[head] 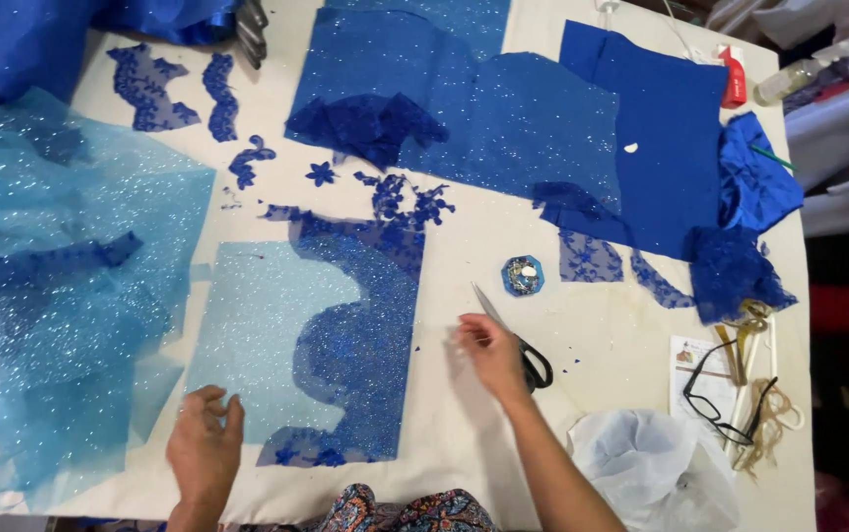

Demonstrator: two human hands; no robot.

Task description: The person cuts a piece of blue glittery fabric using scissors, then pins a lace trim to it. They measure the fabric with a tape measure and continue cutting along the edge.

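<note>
The right hand (488,353) held the black scissors (515,340) tight at 5 o'clock on the surface (503,246). The left hand (204,445) lay open, fingers bent, at 7 o'clock, touching the sparkly light blue cloth (257,335).

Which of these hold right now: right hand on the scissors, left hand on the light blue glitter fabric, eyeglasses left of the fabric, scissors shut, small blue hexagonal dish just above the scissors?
1. The right hand rests on the scissors. True.
2. The left hand lies at the lower edge of the light blue glitter fabric. True.
3. The eyeglasses lie left of that fabric. False: they lie at the far right, on a printed paper.
4. The scissors are shut. Cannot tell: only one blade tip shows clearly.
5. A small blue hexagonal dish sits just above the scissors. True.
</note>
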